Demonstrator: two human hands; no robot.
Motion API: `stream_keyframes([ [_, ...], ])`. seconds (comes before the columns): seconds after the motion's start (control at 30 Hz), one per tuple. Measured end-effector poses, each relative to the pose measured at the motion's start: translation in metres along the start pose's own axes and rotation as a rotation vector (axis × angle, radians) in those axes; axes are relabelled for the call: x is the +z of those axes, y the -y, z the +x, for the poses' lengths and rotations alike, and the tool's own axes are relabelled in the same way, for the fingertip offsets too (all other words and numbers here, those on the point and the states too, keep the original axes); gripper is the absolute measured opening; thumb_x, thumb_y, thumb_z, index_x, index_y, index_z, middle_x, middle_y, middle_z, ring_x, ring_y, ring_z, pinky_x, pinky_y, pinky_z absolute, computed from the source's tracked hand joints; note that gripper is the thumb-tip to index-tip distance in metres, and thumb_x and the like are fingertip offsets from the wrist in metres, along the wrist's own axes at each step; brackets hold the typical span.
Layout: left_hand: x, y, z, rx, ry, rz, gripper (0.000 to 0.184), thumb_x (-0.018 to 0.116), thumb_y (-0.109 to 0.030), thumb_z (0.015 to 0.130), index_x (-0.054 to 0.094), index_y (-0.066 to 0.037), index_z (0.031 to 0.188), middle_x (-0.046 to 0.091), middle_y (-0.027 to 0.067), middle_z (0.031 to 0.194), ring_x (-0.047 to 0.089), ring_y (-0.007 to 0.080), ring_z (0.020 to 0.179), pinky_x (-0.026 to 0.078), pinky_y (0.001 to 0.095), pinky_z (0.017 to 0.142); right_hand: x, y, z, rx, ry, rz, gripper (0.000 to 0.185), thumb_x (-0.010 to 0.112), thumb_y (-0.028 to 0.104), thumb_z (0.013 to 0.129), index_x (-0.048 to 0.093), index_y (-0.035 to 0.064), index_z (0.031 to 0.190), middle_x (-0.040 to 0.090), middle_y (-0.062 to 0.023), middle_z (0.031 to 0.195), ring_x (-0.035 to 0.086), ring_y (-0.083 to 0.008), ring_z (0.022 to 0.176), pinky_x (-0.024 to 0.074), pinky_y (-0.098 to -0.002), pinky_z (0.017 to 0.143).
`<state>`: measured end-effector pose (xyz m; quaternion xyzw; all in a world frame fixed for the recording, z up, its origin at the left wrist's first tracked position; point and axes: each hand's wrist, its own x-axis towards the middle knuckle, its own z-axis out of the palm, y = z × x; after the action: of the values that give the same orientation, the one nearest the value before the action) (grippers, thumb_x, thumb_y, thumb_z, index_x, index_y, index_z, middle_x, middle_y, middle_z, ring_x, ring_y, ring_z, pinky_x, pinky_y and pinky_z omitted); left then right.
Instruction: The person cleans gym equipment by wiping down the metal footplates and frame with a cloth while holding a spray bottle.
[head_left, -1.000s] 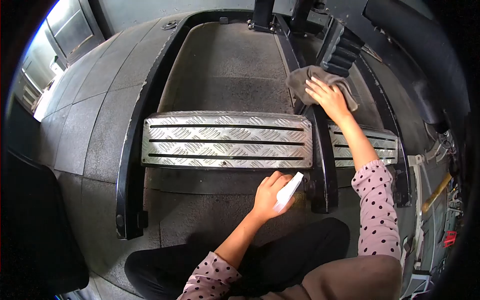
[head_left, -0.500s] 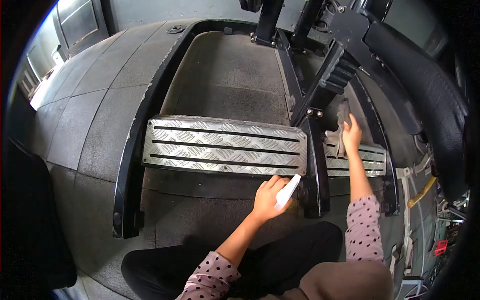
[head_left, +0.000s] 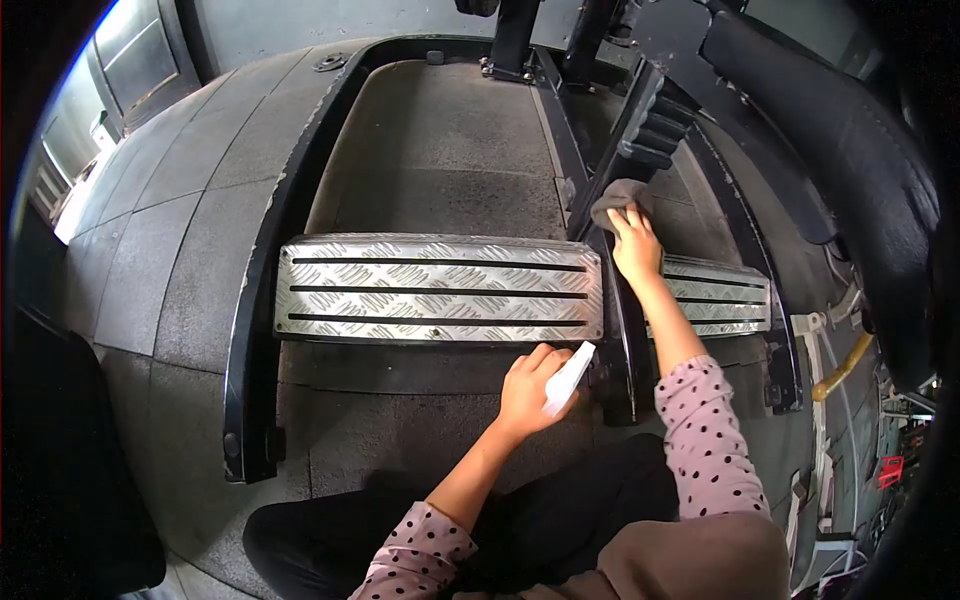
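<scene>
My left hand (head_left: 532,392) is closed around a narrow white object (head_left: 570,377) just below the near edge of a silver tread-patterned metal footplate (head_left: 440,290). Fingers cover much of that object, and its exact kind cannot be made out. My right hand (head_left: 636,246) presses a grey cloth (head_left: 622,200) against the foot of the slanted black post (head_left: 610,180), where it meets the machine's middle beam (head_left: 622,340). Under my right forearm, a second silver footplate (head_left: 715,297) is partly covered.
The black steel frame (head_left: 270,260) of the gym machine surrounds the footplates, its paint chipped along the left rail. A black padded part (head_left: 820,130) overhangs at right. A yellow handle (head_left: 843,368) and a red item (head_left: 890,471) are at far right. Grey mats (head_left: 160,270) cover the floor.
My right hand has moved left with the cloth, from above the right footplate to the foot of the slanted post. My left hand keeps its hold, nearly in place. The view shifted slightly.
</scene>
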<state>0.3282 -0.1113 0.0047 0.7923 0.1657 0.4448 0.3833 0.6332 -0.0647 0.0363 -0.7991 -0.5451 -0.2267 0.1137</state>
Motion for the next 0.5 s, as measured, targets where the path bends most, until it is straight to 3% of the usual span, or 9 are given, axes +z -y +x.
stream_keyframes([
  [0.07, -0.001, 0.003, -0.005, -0.014, -0.001, 0.012, 0.042, 0.067, -0.008, 0.064, 0.061, -0.004, 0.106, 0.059, 0.0121, 0.091, 0.06, 0.0342, 0.076, 0.049, 0.0415, 0.068, -0.037, -0.011, 0.004, 0.118, 0.348, 0.171, 0.052, 0.058, 0.005, 0.075, 0.064, 0.0214, 0.125, 0.048, -0.0134, 0.143, 0.058, -0.0354, 0.117, 0.0505, -0.0422, 0.095],
  [0.13, -0.001, 0.007, -0.008, -0.011, -0.016, -0.013, 0.044, 0.069, -0.011, 0.064, 0.06, -0.006, 0.107, 0.059, 0.011, 0.093, 0.06, 0.0334, 0.079, 0.049, 0.0411, 0.07, -0.032, -0.056, 0.012, 0.17, 0.417, 0.405, 0.057, 0.051, 0.004, 0.074, 0.064, 0.0225, 0.127, 0.06, -0.0124, 0.13, 0.061, -0.0336, 0.114, 0.0476, -0.037, 0.099],
  [0.2, 0.0, 0.007, -0.009, -0.06, 0.012, -0.015, 0.049, 0.073, -0.015, 0.064, 0.06, -0.009, 0.11, 0.059, 0.0078, 0.098, 0.059, 0.0314, 0.085, 0.047, 0.0402, 0.074, -0.046, -0.066, 0.017, 0.279, 0.214, 0.608, 0.055, 0.049, 0.002, 0.076, 0.064, 0.0187, 0.126, 0.065, -0.0141, 0.121, 0.061, -0.0329, 0.114, 0.0464, -0.0372, 0.1],
  [0.23, -0.001, 0.004, -0.008, -0.085, 0.038, -0.007, 0.049, 0.073, -0.015, 0.064, 0.06, -0.009, 0.11, 0.059, 0.0079, 0.098, 0.059, 0.0315, 0.085, 0.047, 0.0405, 0.074, -0.055, -0.064, 0.019, 0.344, 0.165, 0.591, 0.055, 0.05, 0.003, 0.079, 0.059, 0.0147, 0.132, 0.059, -0.0169, 0.131, 0.059, -0.0348, 0.117, 0.0458, -0.0392, 0.101],
  [0.33, 0.001, 0.004, -0.006, -0.047, 0.042, 0.013, 0.049, 0.074, -0.016, 0.064, 0.06, -0.009, 0.11, 0.059, 0.0077, 0.098, 0.059, 0.0315, 0.084, 0.046, 0.0408, 0.073, -0.014, -0.037, 0.023, 0.2, -0.093, 0.29, 0.057, 0.053, 0.009, 0.083, 0.05, 0.0131, 0.14, 0.048, -0.0188, 0.142, 0.055, -0.0376, 0.121, 0.0462, -0.0412, 0.1],
  [0.37, 0.003, 0.007, -0.007, -0.042, 0.035, 0.006, 0.049, 0.074, -0.017, 0.064, 0.06, -0.009, 0.11, 0.059, 0.0076, 0.098, 0.059, 0.0314, 0.084, 0.046, 0.0406, 0.073, -0.005, -0.019, 0.019, 0.3, 0.046, 0.228, 0.06, 0.055, 0.013, 0.085, 0.043, 0.012, 0.144, 0.039, -0.0194, 0.148, 0.051, -0.0403, 0.124, 0.0465, -0.044, 0.099],
  [0.4, 0.002, 0.006, -0.006, -0.042, 0.028, 0.004, 0.047, 0.072, -0.014, 0.064, 0.06, -0.008, 0.109, 0.059, 0.009, 0.097, 0.06, 0.0321, 0.082, 0.047, 0.0405, 0.072, 0.005, -0.006, 0.015, 0.39, 0.046, 0.213, 0.058, 0.055, 0.014, 0.085, 0.044, 0.0131, 0.142, 0.041, -0.0188, 0.147, 0.054, -0.0403, 0.12, 0.0476, -0.0452, 0.097],
  [0.5, -0.001, 0.002, -0.002, -0.037, 0.02, 0.01, 0.043, 0.068, -0.01, 0.063, 0.061, -0.005, 0.105, 0.061, 0.0117, 0.094, 0.06, 0.0334, 0.079, 0.049, 0.0403, 0.071, -0.002, -0.003, 0.001, 0.283, 0.155, 0.19, 0.052, 0.055, 0.014, 0.085, 0.051, 0.0144, 0.137, 0.049, -0.0183, 0.138, 0.058, -0.0393, 0.113, 0.0491, -0.0462, 0.094],
])
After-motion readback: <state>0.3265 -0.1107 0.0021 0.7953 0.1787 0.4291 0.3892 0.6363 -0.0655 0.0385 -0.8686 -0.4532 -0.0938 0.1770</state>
